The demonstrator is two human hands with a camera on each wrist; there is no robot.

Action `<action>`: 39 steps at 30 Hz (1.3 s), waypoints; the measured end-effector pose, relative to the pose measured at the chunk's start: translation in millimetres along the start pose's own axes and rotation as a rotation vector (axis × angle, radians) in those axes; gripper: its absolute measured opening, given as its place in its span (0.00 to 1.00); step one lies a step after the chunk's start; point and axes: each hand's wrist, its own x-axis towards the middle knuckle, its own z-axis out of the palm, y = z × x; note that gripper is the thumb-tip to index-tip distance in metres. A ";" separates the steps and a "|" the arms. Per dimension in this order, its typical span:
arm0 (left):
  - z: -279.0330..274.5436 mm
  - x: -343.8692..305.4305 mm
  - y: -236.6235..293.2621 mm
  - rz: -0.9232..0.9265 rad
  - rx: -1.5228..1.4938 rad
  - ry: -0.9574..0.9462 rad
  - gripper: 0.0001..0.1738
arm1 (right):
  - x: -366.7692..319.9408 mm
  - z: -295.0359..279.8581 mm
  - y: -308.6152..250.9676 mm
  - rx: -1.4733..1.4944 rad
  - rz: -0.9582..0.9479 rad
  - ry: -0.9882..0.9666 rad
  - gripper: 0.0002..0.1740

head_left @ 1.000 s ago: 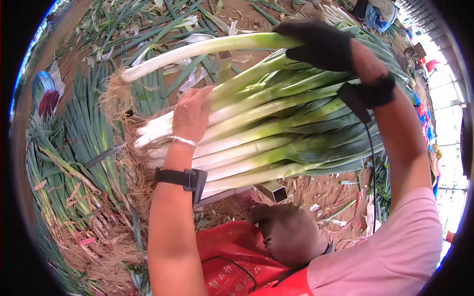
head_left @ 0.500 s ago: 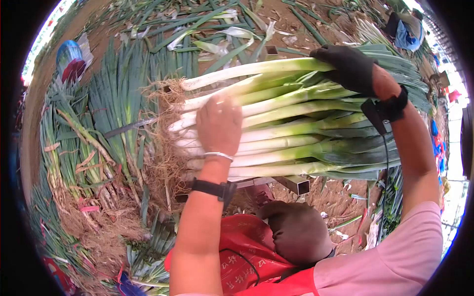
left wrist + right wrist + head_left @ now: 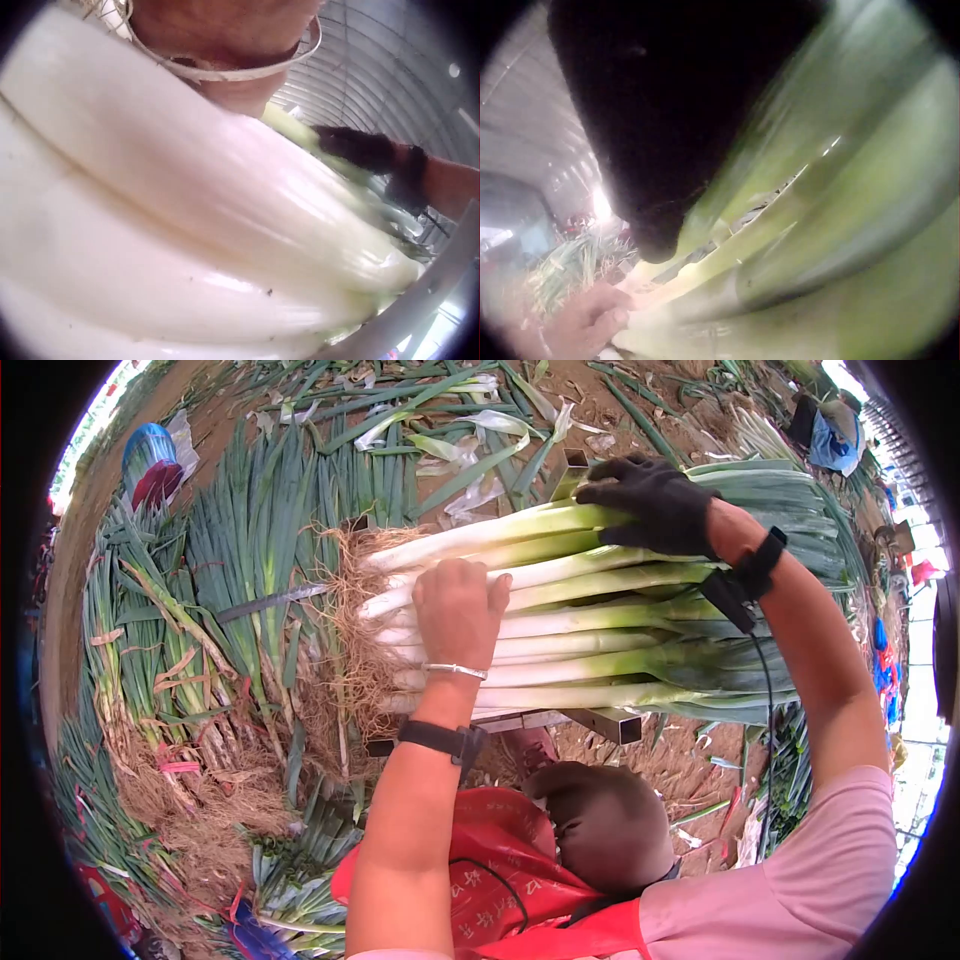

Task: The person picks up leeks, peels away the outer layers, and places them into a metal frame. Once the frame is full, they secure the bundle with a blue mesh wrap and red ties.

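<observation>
A row of thick leeks (image 3: 560,622) lies side by side, white root ends at the left and green leaves (image 3: 790,520) at the right. Across the white stems, the bare left hand (image 3: 460,610) bends its fingers down over the leeks; its fingertips are hidden. The gloved right hand (image 3: 655,505) lies with spread fingers on the green part of the upper leeks. In the left wrist view, white stems (image 3: 187,187) fill the foreground. The dark glove (image 3: 675,112) hangs over green stems (image 3: 817,247) in the right wrist view, beyond which the left hand (image 3: 585,322) touches the stems.
Metal frame ends (image 3: 610,725) stick out beneath the row. Bundled leeks (image 3: 250,560) lie on the ground at the left, with loose leaves (image 3: 470,460) beyond. Near the front is a person's capped head (image 3: 605,825). A cable (image 3: 770,740) hangs from the right wrist.
The upper leek has come down against the row from its raised, angled position. The right hand has spread its fingers on it; the left hand has shifted along the white stems as the view moved.
</observation>
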 end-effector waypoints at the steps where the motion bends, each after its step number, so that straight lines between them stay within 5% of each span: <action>1: 0.8 -0.5 -2.2 0.008 0.032 -0.017 0.17 | 4.0 9.4 -0.2 0.042 0.095 -0.084 0.28; 4: -10.9 8.8 -15.4 -0.035 0.115 -0.107 0.21 | 1.9 15.5 -2.8 0.123 0.215 -0.259 0.28; 6: -14.3 4.4 -23.5 -0.092 0.175 -0.192 0.24 | -6.1 23.8 -3.1 0.079 0.117 -0.078 0.22; 9: 3.5 -4.5 -36.0 0.053 0.234 -0.010 0.31 | 7.6 24.6 5.1 0.100 0.204 -0.134 0.23; 12: -27.0 7.7 -31.8 -0.092 0.094 -0.150 0.34 | 9.6 24.8 6.9 0.104 0.224 -0.186 0.25; 14: -27.3 15.6 -37.8 0.009 0.109 -0.012 0.33 | 9.9 13.9 -5.4 0.125 0.201 -0.220 0.25; 16: -21.8 21.5 -49.5 0.123 0.173 -0.073 0.32 | 9.1 19.6 -5.6 0.081 0.126 -0.192 0.24; 20: -23.0 10.8 -47.5 -0.003 0.239 -0.280 0.34 | 8.6 30.6 9.5 0.115 0.109 -0.111 0.26; 24: -8.7 -3.6 -54.6 0.097 0.402 -0.171 0.34 | 16.1 25.7 -9.4 -0.011 0.310 -0.273 0.34; 26: -6.3 -5.8 -58.0 0.054 0.377 -0.344 0.37 | 18.9 36.1 -13.3 0.015 0.472 -0.266 0.39; 29: -7.5 14.6 -57.2 -0.028 0.357 -0.481 0.41 | 31.9 26.5 -10.5 -0.022 0.478 -0.292 0.41; 31: -5.8 6.6 -61.1 -0.008 0.307 -0.405 0.40 | 21.7 31.5 -7.9 0.027 0.478 -0.334 0.40; 33: -50.0 6.6 -44.8 0.109 0.228 -0.408 0.38 | 23.3 26.1 -1.4 0.050 0.483 -0.329 0.37; 34: -62.4 -3.9 -49.2 0.316 0.182 -0.023 0.32 | 26.2 15.8 -6.1 0.017 0.522 -0.335 0.35; 36: -144.1 -21.2 -27.5 0.058 -0.069 -0.252 0.23 | 16.6 -11.2 -7.1 0.064 0.426 -0.203 0.33; 38: -206.6 -77.5 -33.9 0.162 -0.228 0.101 0.15 | 5.5 -70.5 -32.4 0.160 0.324 -0.088 0.31; 39: -237.8 -114.4 -41.6 0.103 -0.171 0.111 0.15 | 6.6 -103.5 -66.7 0.193 0.283 -0.060 0.30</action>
